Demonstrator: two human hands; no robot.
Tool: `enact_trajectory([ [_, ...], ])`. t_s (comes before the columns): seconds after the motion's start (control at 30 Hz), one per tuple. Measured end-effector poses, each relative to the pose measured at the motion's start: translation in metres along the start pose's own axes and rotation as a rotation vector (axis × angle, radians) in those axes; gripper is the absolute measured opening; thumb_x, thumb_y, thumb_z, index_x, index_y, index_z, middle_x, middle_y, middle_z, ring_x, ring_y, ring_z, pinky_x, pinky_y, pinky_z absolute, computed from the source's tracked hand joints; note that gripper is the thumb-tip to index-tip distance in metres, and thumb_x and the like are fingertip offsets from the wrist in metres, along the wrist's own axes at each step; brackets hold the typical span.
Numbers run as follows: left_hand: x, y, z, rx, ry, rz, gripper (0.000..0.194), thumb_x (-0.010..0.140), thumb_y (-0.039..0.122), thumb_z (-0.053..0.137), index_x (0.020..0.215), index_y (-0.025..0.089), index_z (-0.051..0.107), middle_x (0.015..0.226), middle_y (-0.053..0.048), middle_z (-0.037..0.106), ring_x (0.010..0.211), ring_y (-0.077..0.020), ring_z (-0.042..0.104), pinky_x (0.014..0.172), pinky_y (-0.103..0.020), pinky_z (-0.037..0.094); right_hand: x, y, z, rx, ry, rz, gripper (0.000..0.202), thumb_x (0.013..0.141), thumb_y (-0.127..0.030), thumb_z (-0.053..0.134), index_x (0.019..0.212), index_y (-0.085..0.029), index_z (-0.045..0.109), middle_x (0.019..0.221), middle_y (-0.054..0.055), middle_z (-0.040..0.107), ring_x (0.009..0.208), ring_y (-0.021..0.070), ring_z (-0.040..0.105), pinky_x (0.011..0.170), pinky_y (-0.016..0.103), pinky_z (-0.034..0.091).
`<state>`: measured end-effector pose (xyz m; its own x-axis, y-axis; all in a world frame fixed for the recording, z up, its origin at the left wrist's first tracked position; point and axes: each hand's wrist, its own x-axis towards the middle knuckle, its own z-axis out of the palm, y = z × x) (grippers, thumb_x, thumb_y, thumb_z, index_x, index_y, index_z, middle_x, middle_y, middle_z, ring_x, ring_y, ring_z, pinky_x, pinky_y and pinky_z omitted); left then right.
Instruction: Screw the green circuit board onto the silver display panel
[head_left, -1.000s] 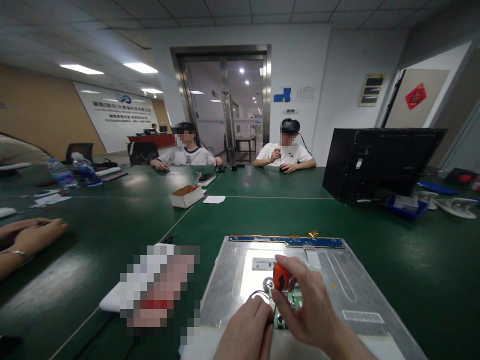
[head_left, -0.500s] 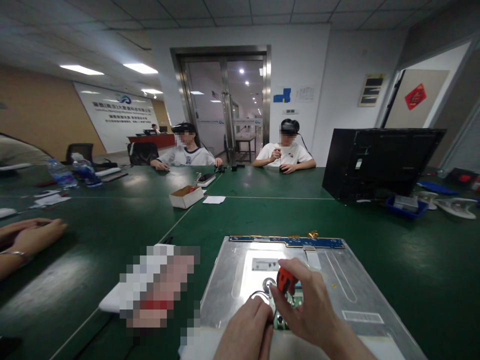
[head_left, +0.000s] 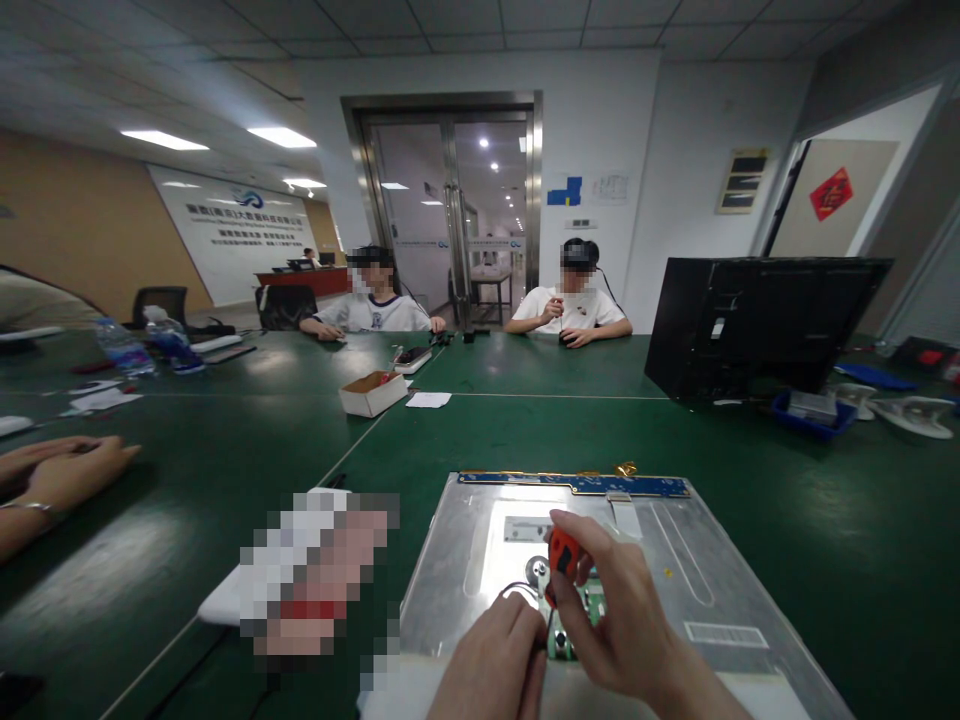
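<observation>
A screwdriver (head_left: 564, 552) with an orange-red and black handle is pinched between the thumb and fingers of my right hand (head_left: 634, 620). Its thin shaft slants down toward a small green circuit board (head_left: 596, 598) on a silver metal display panel (head_left: 720, 590). My left hand (head_left: 491, 655) rests at the board's left edge, fingers curled together close to the shaft's lower end. What those fingers grip, if anything, is hidden. A black cable (head_left: 517, 586) loops just above them. Along the panel's far edge runs a blue circuit strip (head_left: 574, 484).
Left of the panel lies a white object (head_left: 221, 600), partly pixelated. Farther off are an open small box (head_left: 373, 394), a white paper (head_left: 428, 400) and a black monitor (head_left: 765, 325). Another person's hands (head_left: 71, 475) are at the left; two people sit across the green table (head_left: 525, 430).
My right hand and the screwdriver handle have shifted slightly left, and the handle stands more upright. More of the shaft shows. My left hand stays in place.
</observation>
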<state>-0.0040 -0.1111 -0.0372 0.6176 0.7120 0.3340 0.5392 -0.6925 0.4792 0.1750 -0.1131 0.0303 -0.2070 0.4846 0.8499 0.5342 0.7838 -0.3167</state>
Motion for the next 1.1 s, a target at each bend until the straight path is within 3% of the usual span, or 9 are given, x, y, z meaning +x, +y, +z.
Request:
enact_trajectory([
  [0.5,-0.0012,0.0003,-0.0068,-0.062,0.0,-0.012,0.021,0.088,0.012,0.05,0.104,0.022,0.059,0.104,-0.01,0.066,0.095,-0.0258,0.065,0.087,-0.034,0.055,0.0016,0.0019,0.0057,-0.109,0.046,-0.011,0.03,0.098,-0.02,0.048,0.128,-0.02,0.046,0.076,-0.001,0.06,0.058,0.0151,0.058,0.052,0.029,0.043],
  [0.83,-0.0022,-0.0014,-0.0028,-0.03,-0.024,-0.012,0.021,0.09,0.008,0.047,0.104,0.021,0.057,0.105,-0.01,0.064,0.093,-0.0251,0.064,0.079,-0.033,0.053,0.0014,0.0007,0.0003,-0.019,-0.006,0.0,0.047,0.091,-0.014,0.045,0.137,-0.017,0.041,0.092,0.005,0.067,0.067,0.0169,0.064,0.056,0.031,0.05],
  [1.1,-0.0028,-0.0022,-0.0003,0.003,-0.051,-0.052,0.022,0.089,0.007,0.045,0.102,0.021,0.057,0.104,-0.01,0.064,0.093,-0.026,0.063,0.076,-0.034,0.052,-0.0019,-0.0005,0.0014,-0.072,0.007,0.015,0.048,0.09,-0.013,0.045,0.137,-0.019,0.041,0.088,0.004,0.067,0.061,0.0162,0.064,0.053,0.031,0.048],
])
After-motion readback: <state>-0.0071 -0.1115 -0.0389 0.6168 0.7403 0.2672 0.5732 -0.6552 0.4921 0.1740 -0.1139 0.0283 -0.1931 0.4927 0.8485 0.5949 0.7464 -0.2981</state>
